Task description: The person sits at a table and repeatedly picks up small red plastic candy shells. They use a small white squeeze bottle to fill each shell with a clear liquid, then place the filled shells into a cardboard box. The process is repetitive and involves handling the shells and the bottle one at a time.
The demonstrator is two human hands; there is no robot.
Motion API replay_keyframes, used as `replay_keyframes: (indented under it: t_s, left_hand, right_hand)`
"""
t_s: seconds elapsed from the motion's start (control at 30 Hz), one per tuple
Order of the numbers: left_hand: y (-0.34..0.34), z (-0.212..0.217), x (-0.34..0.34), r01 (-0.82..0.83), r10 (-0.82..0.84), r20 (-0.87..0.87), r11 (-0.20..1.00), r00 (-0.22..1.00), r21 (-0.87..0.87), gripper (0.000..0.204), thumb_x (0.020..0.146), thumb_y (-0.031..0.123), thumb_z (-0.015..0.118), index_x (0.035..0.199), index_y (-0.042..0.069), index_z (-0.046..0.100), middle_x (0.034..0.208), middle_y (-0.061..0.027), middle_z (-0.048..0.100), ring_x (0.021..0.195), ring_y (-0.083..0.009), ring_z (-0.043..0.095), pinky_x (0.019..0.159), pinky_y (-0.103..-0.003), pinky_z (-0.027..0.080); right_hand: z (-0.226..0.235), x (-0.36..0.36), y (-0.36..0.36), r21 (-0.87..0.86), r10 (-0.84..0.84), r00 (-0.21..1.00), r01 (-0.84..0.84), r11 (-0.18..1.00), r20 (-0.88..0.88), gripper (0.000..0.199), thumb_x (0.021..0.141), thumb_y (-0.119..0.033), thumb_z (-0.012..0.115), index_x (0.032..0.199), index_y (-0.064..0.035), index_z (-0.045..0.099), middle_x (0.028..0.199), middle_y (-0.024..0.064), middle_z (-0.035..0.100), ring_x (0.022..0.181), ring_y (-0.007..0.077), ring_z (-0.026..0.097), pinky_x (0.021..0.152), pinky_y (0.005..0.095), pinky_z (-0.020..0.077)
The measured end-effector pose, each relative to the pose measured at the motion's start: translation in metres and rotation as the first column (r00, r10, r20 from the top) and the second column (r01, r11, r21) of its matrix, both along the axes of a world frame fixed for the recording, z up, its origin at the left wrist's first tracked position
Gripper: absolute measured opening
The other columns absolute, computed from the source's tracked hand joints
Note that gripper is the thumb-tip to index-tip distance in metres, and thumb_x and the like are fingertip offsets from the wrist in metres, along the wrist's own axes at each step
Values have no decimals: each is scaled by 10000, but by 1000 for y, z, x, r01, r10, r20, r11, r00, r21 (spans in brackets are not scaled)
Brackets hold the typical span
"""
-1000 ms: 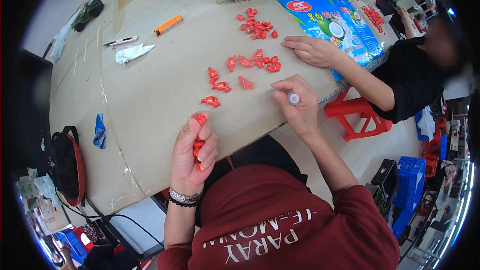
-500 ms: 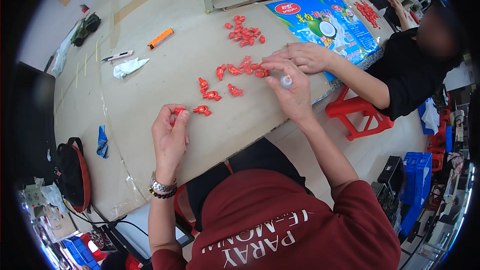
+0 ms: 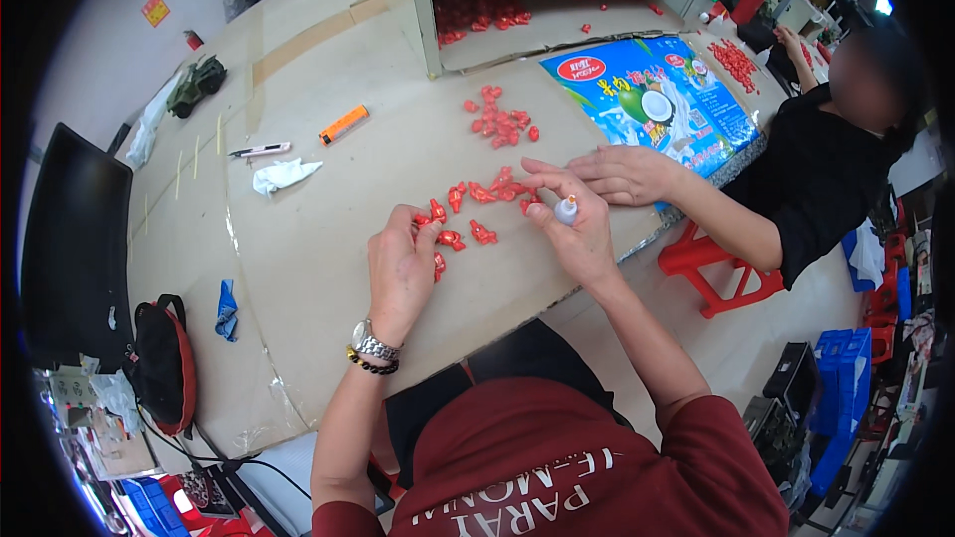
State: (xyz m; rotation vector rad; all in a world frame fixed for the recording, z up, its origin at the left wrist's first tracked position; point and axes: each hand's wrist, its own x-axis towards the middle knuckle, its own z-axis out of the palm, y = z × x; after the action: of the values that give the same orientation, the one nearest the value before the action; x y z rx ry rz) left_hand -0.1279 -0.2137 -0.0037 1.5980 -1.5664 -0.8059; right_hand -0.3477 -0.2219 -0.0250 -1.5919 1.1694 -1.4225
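Note:
My left hand (image 3: 400, 261) is closed, thumb and forefinger pinching a small red plastic piece (image 3: 423, 221) partly hidden by the fingertips. Similar glossy red pieces lie around it: one (image 3: 438, 210) just beyond the fingertips, another (image 3: 451, 240) to their right, and one (image 3: 439, 265) beside the palm. In my right hand (image 3: 577, 239) is a small whitish squeeze bottle (image 3: 565, 209) with an orange tip, held between thumb and fingers. Its forefinger reaches over a short row of red pieces (image 3: 481, 193). A single red piece (image 3: 482, 232) rests between my hands.
A co-worker's hand (image 3: 627, 176) lies beside my right hand. Beyond are a heap of red pieces (image 3: 500, 121), a blue printed sheet (image 3: 607, 89) and an open metal box (image 3: 557, 52). At left lie an orange box-cutter-like item (image 3: 344, 126), a pen (image 3: 261, 150) and tissue (image 3: 286, 176).
My left hand has moved right and away from me, in among the red pieces. The view has shifted, so the table sits lower. My right hand keeps its bottle in about the same place.

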Motion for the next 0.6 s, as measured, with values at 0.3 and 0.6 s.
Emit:
replay_keyframes:
  t_s: [0.3,0.6]
  left_hand:
    - [44,6,44,-42,79,-411,994,908,98,131,947,83,522,1021,-20,552,667,4,526,433,-24,432,375,-186,321]
    - [105,-18,64,-96,92,-572,995,815,23,163,951,103,553,1056,-20,532,680,0,518,434,-31,431,365,-176,326]
  right_hand:
    - [29,0,-73,196,-20,999,25,980,-29,321,846,-78,622,1166,-50,611,1314,123,549,1152,173,551,969,317,430]
    - [3,6,-158,253,136,982,-100,962,-131,352,843,-109,619,1194,-79,621,730,18,633,589,79,590,493,254,475]
